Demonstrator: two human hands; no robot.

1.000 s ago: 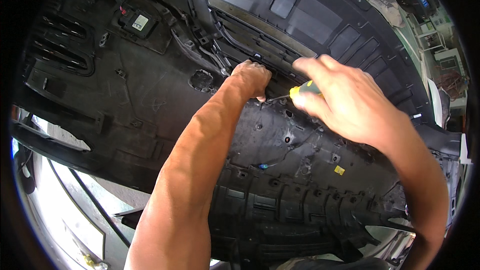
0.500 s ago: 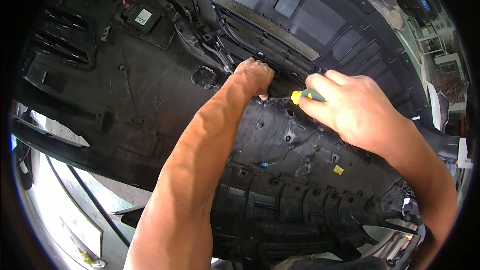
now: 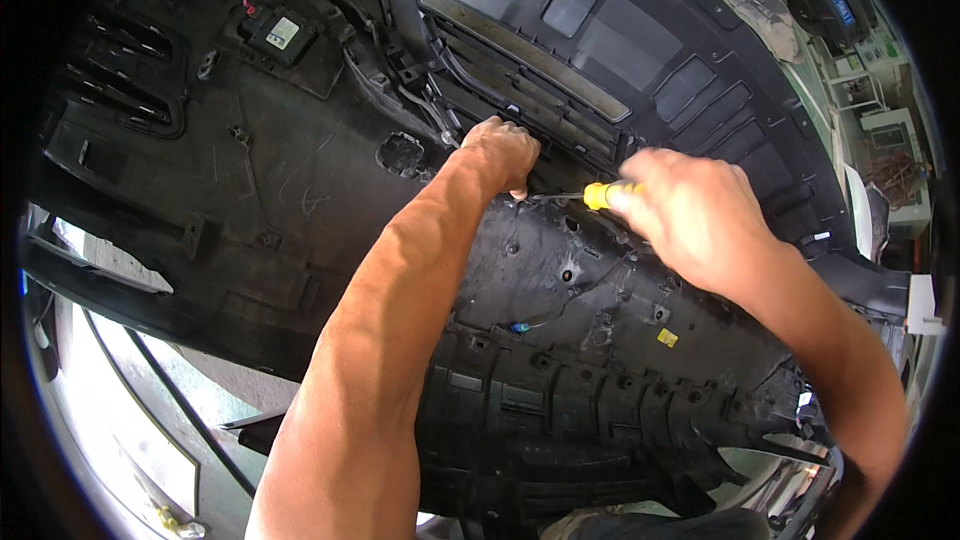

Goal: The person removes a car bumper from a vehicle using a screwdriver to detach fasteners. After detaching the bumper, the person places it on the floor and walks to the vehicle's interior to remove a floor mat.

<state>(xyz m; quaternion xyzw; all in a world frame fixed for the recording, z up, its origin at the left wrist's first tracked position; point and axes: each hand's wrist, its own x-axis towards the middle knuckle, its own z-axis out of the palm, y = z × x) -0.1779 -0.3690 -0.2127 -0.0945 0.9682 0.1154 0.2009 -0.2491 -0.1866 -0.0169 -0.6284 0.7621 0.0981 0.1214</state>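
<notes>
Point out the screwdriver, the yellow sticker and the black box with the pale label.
Screwdriver (image 3: 599, 196), head view: yellow part of the handle.
Yellow sticker (image 3: 667, 338), head view: its middle.
Black box (image 3: 281, 35), head view: the pale label on it.

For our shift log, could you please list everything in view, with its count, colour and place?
Screwdriver: 1, yellow handle, right of centre
Moulded plastic: count unclear, black, across the view
Labelled box: 1, black, upper left
Blue piece: 1, blue, below centre
Yellow tag: 1, yellow, lower right
Background items: count unclear, mixed colours, right rim
Forearms: 2, bare, below the hands
Left hand: 1, bare, on the plastic
Right hand: 1, bare, holding the screwdriver
</notes>
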